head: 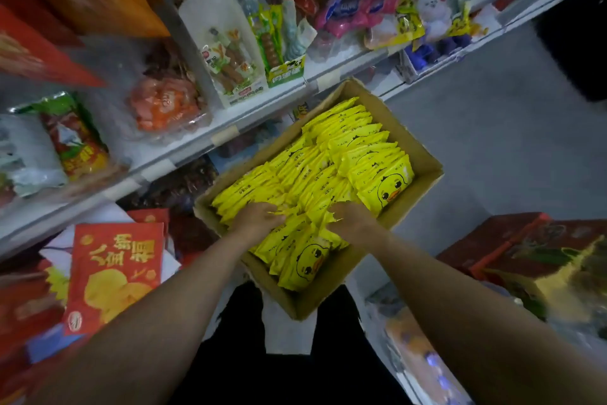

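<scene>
An open cardboard box [423,155] sits on the grey floor, packed with several rows of yellow snack packets [358,148] printed with a duck face. My left hand [259,217] reaches into the near left part of the box, its fingers dug in among the packets. My right hand [353,219] is a little to its right, fingers curled round the tops of a bundle of packets. Between and below the two hands stands a row of the same yellow packets [305,260], duck face towards me.
White store shelves [230,115] full of bagged snacks run along the left and top. A red snack bag [115,270] lies at the lower left. Red gift boxes [512,247] stand at the right. Bare grey floor [509,141] lies beyond the box.
</scene>
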Demonstrator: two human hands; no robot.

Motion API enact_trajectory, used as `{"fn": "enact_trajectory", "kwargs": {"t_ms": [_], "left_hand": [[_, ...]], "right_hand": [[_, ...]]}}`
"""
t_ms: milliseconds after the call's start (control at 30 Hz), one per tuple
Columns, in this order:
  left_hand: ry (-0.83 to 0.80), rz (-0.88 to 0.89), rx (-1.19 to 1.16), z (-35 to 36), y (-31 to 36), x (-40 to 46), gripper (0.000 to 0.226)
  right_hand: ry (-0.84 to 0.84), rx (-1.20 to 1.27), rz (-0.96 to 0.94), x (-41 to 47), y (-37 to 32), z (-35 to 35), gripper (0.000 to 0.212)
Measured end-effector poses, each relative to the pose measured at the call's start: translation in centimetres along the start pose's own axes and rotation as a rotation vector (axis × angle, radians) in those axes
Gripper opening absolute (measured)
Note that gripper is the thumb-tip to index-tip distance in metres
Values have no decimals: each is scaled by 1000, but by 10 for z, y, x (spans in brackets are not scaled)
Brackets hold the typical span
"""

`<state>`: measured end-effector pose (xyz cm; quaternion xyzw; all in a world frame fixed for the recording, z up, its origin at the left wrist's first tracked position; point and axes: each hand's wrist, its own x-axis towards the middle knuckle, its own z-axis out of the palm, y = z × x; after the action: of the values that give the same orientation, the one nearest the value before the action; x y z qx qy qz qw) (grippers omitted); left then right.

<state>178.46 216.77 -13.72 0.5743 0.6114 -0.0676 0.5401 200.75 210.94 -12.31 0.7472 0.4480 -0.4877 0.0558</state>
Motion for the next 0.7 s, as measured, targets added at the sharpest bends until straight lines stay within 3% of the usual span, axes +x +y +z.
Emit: {"fn": "enact_trajectory", "kwargs": {"t_ms": [167,333,500,600,700], "left_hand": [[119,-183,-176,37,-27,-16,46],[277,-177,-287,57,-43,-31,46],[329,-166,-300,64,-48,-40,45],[349,-170,-305,65,-49,-37,44],[346,-159,-319,65,-47,-36,46]], "right_hand": [[-201,-297,-276,24,1,16,54],[-348,-505,-480,39,-5,42,62],[-284,-846,-614,47,3,65,70],[-212,-970,-733,51,4,65,49],[-209,-811,-735,59,8,55,27]]}}
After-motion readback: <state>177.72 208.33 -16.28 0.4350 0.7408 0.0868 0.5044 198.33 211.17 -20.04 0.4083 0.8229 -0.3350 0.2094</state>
